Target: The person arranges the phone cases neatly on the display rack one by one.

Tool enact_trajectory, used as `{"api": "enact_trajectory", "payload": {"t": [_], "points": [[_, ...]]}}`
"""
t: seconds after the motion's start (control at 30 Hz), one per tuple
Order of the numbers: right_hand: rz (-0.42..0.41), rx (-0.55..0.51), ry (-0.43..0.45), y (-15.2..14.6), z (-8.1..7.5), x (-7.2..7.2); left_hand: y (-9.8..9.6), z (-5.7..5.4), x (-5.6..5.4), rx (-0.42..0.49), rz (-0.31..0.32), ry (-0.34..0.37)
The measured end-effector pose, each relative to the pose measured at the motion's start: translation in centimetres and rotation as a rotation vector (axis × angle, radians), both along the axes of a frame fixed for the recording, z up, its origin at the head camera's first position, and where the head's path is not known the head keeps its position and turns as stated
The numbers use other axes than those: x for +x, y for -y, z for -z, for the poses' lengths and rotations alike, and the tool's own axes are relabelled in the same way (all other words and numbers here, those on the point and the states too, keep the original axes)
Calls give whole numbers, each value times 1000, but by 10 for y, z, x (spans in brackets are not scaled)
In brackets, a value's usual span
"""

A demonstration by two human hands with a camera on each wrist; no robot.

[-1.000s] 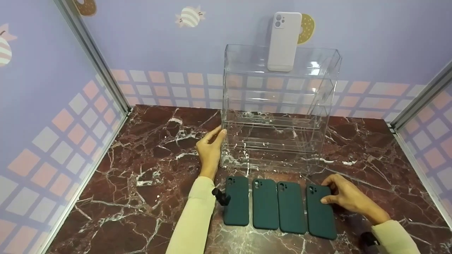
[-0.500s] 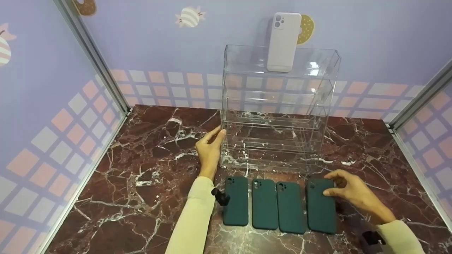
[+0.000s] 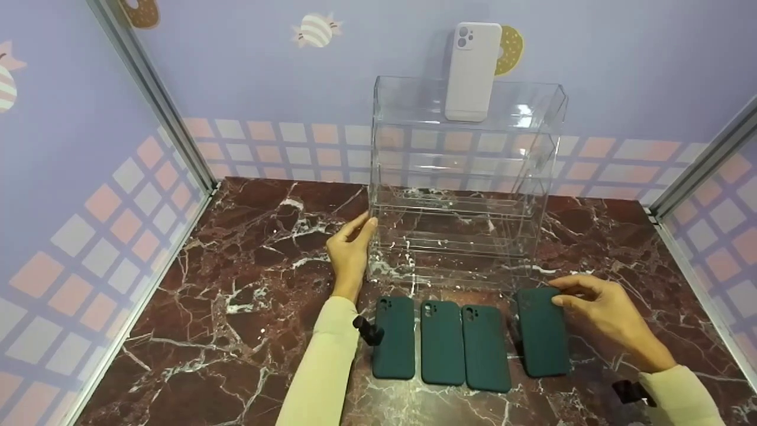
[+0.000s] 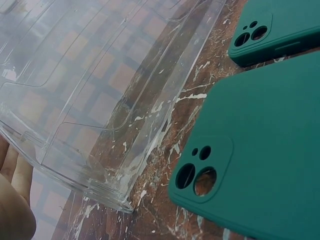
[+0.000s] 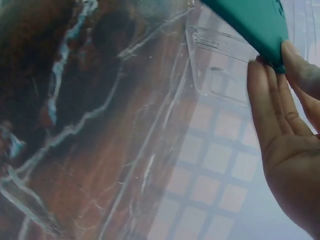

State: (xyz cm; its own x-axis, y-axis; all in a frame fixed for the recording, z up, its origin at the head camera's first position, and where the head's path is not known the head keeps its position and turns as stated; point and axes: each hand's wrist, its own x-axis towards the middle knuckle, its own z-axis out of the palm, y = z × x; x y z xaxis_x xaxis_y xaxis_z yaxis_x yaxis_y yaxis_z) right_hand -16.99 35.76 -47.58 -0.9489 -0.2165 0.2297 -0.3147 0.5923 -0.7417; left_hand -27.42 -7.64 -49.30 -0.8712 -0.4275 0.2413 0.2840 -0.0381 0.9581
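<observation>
My right hand pinches the top right corner of a dark green phone case between thumb and fingers. The case is tilted, its top edge lifted off the table; the right wrist view shows the same phone case in the fingertips. My left hand touches the left side of a clear tiered acrylic rack with its fingers fairly straight. Three more green phone cases lie face down in a row before the rack: a left case, a middle case and a right case.
A white phone case stands upright at the rack's top tier. Behind the rack is a purple patterned wall, with a metal-framed side panel on each side. The table has a dark red marbled surface.
My right hand has lifted the rightmost green phone case by its top and moved it slightly up and to the right. The left hand stays at the rack's side.
</observation>
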Motion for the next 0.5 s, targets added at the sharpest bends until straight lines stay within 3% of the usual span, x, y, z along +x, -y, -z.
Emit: {"api": "enact_trajectory", "payload": {"t": [0.17,0.37,0.5], "points": [[-25,-58,-24,1,-11,-1,0,0,0,2,-10,-6],[19,-26,-110,4,-24,-6,-1,-1,0,17,-9,-17],[34,-69,-101,6,-34,-9,0,-1,0,11,-3,-3]]}}
